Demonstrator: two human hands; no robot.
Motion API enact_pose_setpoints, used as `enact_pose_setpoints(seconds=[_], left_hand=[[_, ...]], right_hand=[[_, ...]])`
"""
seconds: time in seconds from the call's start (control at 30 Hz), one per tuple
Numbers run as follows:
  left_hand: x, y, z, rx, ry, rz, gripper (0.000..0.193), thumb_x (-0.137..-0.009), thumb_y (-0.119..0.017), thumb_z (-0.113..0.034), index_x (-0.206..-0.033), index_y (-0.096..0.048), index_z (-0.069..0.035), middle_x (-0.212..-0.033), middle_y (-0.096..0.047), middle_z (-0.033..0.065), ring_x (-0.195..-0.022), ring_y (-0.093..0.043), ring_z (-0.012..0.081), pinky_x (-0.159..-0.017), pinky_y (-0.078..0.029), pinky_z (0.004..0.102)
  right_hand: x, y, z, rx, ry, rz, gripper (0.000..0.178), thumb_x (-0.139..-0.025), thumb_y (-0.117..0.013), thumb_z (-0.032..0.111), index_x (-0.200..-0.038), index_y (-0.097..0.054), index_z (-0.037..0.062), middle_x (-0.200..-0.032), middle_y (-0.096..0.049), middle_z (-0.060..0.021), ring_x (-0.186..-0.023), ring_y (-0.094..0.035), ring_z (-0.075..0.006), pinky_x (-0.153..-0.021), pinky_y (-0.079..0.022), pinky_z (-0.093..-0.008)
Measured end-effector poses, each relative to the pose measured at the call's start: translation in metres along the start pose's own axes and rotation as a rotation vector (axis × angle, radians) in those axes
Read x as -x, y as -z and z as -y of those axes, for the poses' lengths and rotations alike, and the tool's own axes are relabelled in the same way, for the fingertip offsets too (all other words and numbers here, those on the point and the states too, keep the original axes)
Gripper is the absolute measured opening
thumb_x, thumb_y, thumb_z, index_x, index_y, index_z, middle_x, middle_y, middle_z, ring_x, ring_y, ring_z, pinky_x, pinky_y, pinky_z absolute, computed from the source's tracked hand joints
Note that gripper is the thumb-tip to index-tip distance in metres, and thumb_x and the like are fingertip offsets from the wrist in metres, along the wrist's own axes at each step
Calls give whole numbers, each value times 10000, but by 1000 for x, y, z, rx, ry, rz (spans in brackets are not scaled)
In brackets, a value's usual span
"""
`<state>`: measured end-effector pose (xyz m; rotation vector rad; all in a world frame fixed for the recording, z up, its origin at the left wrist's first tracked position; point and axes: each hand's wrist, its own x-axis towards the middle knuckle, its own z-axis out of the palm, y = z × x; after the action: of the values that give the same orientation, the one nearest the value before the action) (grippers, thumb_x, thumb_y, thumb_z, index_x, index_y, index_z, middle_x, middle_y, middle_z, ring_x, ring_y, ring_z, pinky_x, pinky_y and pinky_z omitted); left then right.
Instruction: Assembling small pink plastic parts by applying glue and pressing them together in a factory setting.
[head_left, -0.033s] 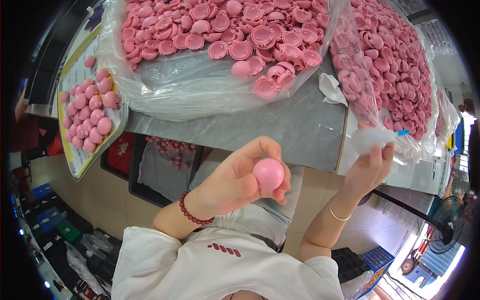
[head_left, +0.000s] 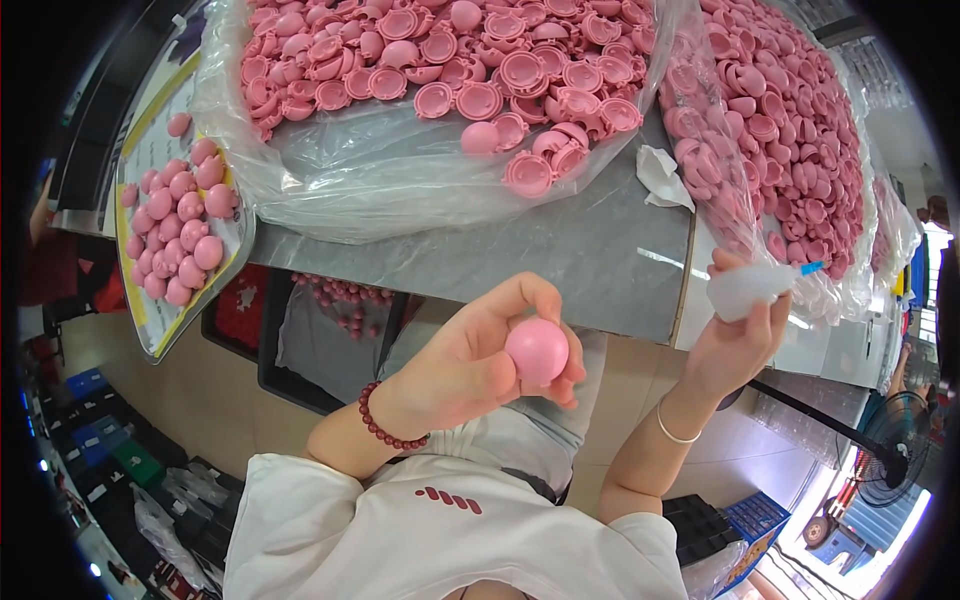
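A smooth pink plastic ball [head_left: 537,352] is held between the thumb and fingers of my left hand [head_left: 465,350], just in front of the table's near edge. To the right, my right hand [head_left: 740,340] grips a translucent white squeeze bottle [head_left: 748,288] with a blue tip, tilted so the tip points right and slightly up. Ball and bottle are well apart. Beyond my hands, many loose pink half shells [head_left: 480,100] fill a clear plastic bag [head_left: 350,205] lying open on the table.
A second bag of pink shells [head_left: 790,150] lies at the right. At the left, a yellow-edged tray [head_left: 235,262] carries several closed pink balls [head_left: 190,205]. Crumpled white paper [head_left: 664,180] rests on the grey tabletop [head_left: 480,255]. A black bin [head_left: 270,365] stands below; a fan [head_left: 890,450] is at the right.
The bottle in my right hand has shifted very slightly to the right, and the fingers around it have moved a little. My left hand keeps the ball in the same place.
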<state>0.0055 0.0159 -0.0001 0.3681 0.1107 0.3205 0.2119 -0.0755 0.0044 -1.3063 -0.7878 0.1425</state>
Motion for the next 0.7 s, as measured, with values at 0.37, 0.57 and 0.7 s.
enact_pose_setpoints(seconds=[0.37,0.57,0.7], left_hand=[[20,5,-38,-1059,-563,-171,426,-644,-717,-350,-803,-557,11,-744,-572,124,-703,-557,221,-651,-471,321],[64,34,-141,-2026,-1151,-1242,239,-735,-599,-59,-968,-573,-14,-912,-602,59,-854,-546,143,-760,-424,257],[50,29,-138,-2256,-1180,-1310,145,-745,-579,-39,-887,-603,-20,-923,-613,81,-926,-554,211,-822,-402,294]], right_hand=[[6,-3,-2,-32,-47,23,323,-869,-439,282,-1040,-411,9,-794,-567,-151,-606,-498,-120,-516,-372,-204],[6,-3,-1,-47,-42,11,314,-869,-440,274,-1042,-417,13,-774,-573,-148,-599,-498,-117,-514,-360,-204],[8,-7,-1,-31,-46,12,318,-868,-441,274,-1046,-415,12,-765,-579,-149,-594,-497,-116,-509,-354,-204]])
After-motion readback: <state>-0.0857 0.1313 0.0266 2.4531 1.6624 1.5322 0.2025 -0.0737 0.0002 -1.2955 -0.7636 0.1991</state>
